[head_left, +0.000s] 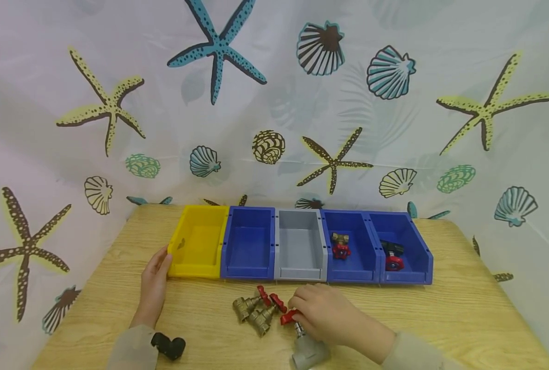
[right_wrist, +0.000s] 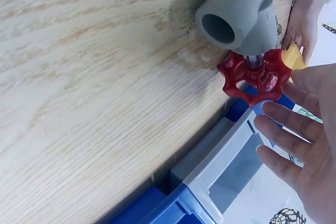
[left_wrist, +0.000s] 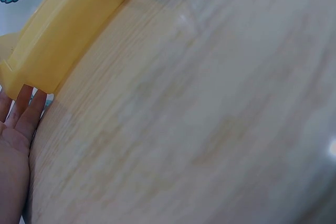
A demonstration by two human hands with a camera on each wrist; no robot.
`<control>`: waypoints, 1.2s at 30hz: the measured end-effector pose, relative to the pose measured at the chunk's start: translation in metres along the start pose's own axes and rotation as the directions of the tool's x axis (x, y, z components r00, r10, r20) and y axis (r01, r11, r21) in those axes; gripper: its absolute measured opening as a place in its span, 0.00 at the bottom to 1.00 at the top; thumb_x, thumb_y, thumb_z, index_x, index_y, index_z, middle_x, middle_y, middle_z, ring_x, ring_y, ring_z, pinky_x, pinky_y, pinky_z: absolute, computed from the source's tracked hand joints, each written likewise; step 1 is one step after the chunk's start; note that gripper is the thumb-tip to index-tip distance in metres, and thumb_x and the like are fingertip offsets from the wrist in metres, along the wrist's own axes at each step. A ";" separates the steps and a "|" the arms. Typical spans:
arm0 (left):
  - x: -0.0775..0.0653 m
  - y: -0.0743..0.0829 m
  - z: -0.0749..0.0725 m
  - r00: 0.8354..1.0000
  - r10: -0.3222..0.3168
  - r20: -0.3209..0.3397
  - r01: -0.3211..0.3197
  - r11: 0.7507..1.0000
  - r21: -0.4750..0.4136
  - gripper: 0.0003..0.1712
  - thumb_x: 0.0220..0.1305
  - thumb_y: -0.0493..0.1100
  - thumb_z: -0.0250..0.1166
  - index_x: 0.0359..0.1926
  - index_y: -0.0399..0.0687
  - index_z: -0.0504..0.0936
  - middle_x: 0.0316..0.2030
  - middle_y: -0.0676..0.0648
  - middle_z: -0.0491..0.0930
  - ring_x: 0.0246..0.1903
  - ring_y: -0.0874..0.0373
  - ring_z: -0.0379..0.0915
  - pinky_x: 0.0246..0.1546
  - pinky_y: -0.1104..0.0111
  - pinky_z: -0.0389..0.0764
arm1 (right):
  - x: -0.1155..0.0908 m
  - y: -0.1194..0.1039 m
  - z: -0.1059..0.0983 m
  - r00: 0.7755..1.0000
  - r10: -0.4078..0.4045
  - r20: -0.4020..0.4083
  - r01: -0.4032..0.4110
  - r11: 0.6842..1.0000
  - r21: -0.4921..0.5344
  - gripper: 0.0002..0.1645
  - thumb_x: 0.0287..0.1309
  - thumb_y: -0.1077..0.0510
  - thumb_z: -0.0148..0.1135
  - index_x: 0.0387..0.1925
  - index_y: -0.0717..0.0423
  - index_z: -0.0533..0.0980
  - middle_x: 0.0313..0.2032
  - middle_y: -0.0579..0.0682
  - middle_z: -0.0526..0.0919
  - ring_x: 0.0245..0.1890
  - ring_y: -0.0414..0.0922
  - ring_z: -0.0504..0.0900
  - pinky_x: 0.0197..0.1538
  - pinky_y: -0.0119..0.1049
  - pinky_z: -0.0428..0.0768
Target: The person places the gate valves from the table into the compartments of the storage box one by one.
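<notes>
My left hand rests against the front left corner of the yellow bin, its fingers extended along the outer wall. In the right wrist view, the thumb and forefinger of my right hand pinch the rim of a red handwheel; the other fingers are spread. That wheel belongs to a grey valve, which lies toward the table's front with a pipe opening showing. Two brass valves with red handwheels lie close together, left of my right hand.
Right of the yellow bin stand a blue bin, a grey bin and two more blue bins. One holds a brass valve, the last a black valve with a red wheel. A patterned curtain hangs behind.
</notes>
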State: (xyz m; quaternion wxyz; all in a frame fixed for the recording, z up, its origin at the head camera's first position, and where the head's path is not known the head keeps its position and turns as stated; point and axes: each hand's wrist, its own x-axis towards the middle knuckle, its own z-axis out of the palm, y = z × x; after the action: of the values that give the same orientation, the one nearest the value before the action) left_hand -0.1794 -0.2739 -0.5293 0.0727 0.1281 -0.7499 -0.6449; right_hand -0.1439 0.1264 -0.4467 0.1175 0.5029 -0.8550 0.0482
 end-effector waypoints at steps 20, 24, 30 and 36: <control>0.000 -0.001 0.001 1.000 -0.011 -0.009 0.011 1.000 0.007 0.42 0.72 0.67 0.48 0.77 0.49 0.57 0.74 0.48 0.56 0.73 0.54 0.49 0.72 0.57 0.54 | 0.000 -0.005 0.019 1.000 -0.019 0.018 0.020 0.998 -0.053 0.08 0.60 0.50 0.69 0.37 0.49 0.82 0.31 0.40 0.81 0.30 0.37 0.78 0.34 0.31 0.78; 0.000 0.000 0.001 1.000 -0.016 -0.007 0.016 1.000 0.006 0.42 0.72 0.67 0.48 0.77 0.49 0.56 0.74 0.48 0.56 0.73 0.54 0.49 0.72 0.57 0.54 | 0.000 -0.005 0.022 1.000 -0.008 0.023 0.009 0.999 -0.049 0.08 0.60 0.51 0.68 0.38 0.49 0.82 0.32 0.41 0.81 0.32 0.38 0.78 0.35 0.32 0.79; 0.000 0.001 0.001 1.000 -0.010 0.001 0.010 1.000 0.008 0.41 0.73 0.66 0.47 0.77 0.50 0.55 0.74 0.47 0.55 0.73 0.53 0.48 0.73 0.56 0.53 | 0.000 -0.005 0.025 1.000 -0.004 -0.001 0.004 0.999 -0.050 0.06 0.59 0.51 0.68 0.35 0.48 0.81 0.30 0.40 0.81 0.30 0.37 0.77 0.32 0.31 0.78; 0.000 0.001 0.000 1.000 -0.012 0.003 0.012 1.000 0.003 0.40 0.74 0.65 0.47 0.77 0.50 0.55 0.75 0.47 0.55 0.74 0.53 0.47 0.73 0.57 0.52 | 0.001 -0.004 0.025 1.000 0.003 0.008 -0.002 0.998 -0.057 0.06 0.59 0.51 0.68 0.34 0.48 0.81 0.29 0.40 0.81 0.28 0.37 0.77 0.31 0.31 0.77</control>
State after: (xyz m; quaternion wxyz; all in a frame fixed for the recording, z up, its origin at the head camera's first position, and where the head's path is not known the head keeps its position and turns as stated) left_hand -0.1791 -0.2737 -0.5285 0.0677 0.1318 -0.7500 -0.6446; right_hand -0.1450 0.1183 -0.4712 0.1283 0.4984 -0.8571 0.0222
